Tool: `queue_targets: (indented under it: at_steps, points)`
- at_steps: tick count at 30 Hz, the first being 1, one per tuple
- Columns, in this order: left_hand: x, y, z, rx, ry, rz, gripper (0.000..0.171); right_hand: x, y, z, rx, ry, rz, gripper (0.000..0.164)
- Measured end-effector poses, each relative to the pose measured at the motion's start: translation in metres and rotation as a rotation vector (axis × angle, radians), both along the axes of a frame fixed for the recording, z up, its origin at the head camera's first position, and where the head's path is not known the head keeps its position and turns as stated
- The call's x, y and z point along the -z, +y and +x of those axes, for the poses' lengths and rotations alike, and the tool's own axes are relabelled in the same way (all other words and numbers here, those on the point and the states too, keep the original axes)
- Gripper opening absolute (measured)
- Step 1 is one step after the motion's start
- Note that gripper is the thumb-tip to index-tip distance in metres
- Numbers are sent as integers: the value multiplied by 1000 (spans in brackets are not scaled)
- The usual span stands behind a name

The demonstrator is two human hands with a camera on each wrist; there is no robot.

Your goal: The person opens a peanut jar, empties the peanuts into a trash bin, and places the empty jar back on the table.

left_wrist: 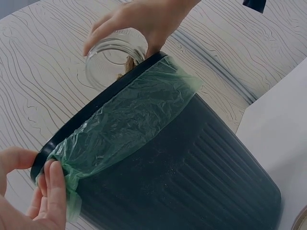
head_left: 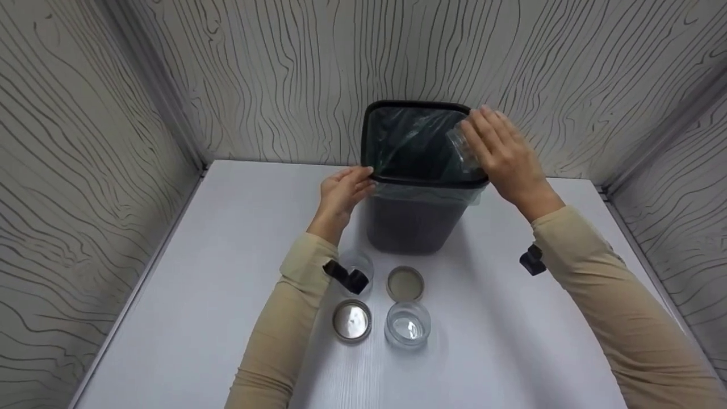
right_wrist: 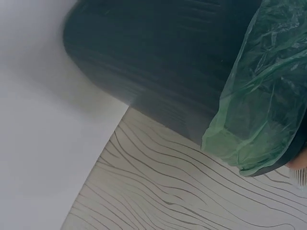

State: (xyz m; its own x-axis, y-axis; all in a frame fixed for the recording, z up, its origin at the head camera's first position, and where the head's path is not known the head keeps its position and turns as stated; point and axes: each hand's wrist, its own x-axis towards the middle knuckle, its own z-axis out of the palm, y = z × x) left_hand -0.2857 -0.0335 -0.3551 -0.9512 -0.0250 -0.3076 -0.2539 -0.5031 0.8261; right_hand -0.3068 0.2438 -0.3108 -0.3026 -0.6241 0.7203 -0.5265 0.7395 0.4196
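Note:
A dark bin (head_left: 409, 221) stands on the white table, lined with a thin green bag (left_wrist: 134, 120) folded over its rim. My left hand (head_left: 343, 196) grips the near left corner of that rim, thumb on top and fingers against the bag. Over the right side of the bin's mouth, my right hand (head_left: 502, 156) holds a clear glass jar (head_left: 461, 149) tipped on its side, its mouth toward the inside. Some brownish bits (left_wrist: 129, 64) show at the jar in the left wrist view. Only a sliver of the right hand (right_wrist: 300, 160) appears in the right wrist view.
Nearer on the table (head_left: 238, 227) are an open glass jar (head_left: 408, 326), a lid (head_left: 405, 284) just behind it and a shiny lid (head_left: 351, 321) to its left. Another clear jar (head_left: 362, 262) is partly hidden by the left wrist camera. Wood-patterned walls (head_left: 284, 79) enclose the table.

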Motion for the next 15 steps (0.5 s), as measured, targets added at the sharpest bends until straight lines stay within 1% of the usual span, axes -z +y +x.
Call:
queue_targets:
  at_steps: [3,8,10,13,15]
  points:
    - [0,0,0,-2,1,4,24,-1,0,-1,0,11,3,46]
    - [0,0,0,-4,8,9,32,-1,1,-2,-7,30,9,41]
    - [0,0,0,-3,13,10,33,-1,2,-2,-16,33,-4,38]
    - [1,1,0,-8,21,16,29,-2,2,-1,-21,30,-31,36]
    - [2,1,0,-12,29,18,24,-2,3,-1,-17,27,-28,37]
